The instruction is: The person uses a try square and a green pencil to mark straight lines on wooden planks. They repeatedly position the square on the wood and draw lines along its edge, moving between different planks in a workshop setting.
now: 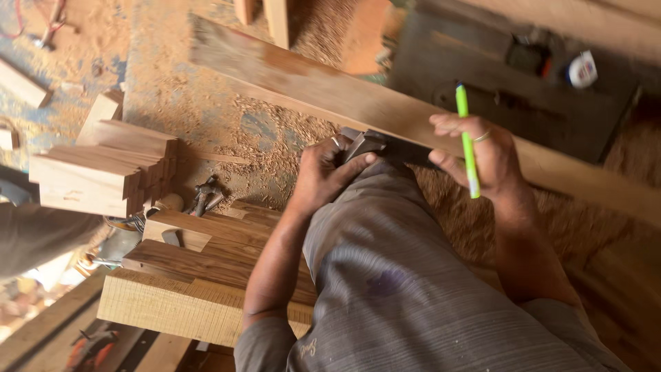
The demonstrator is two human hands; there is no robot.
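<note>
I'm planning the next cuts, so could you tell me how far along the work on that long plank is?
Already cut: a stack of short blocks lies on the sawdust. In hand: the left hand presses a dark metal square onto the long plank, and the right hand holds a green pen. No drawn line shows yet.

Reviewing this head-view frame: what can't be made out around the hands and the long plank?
- Dark metal square: its lower part is hidden behind the grey-trousered knee.
- Long wooden plank: its right end is cut off by the frame edge.
- Left hand, right hand with green pen: any mark on the plank is hidden beneath them.
</note>
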